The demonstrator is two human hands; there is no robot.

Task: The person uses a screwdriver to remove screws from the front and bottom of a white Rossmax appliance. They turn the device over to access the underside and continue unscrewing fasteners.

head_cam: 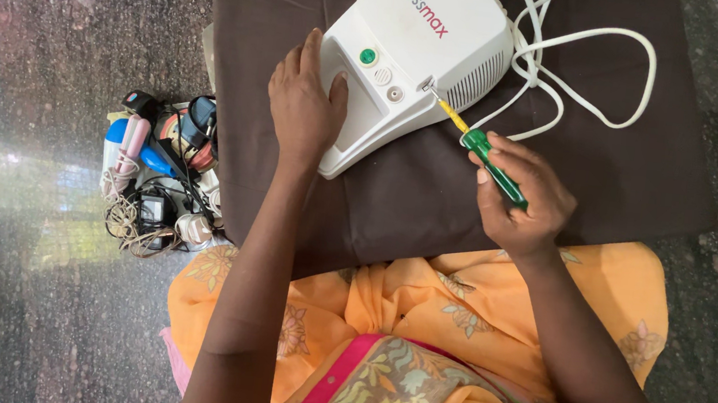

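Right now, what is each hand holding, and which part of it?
The right hand holds a green screwdriver by its handle. The left hand holds nothing; it rests flat on the white machine.

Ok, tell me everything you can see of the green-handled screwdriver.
The screwdriver has a translucent green plastic handle, a yellow collar and a thin metal shaft. It lies slanted, tip up and to the left, pressed against the front edge of the white machine beside its vent slots. The right hand grips the handle, fingers wrapped over it. The left hand rests on the machine, apart from the tool.
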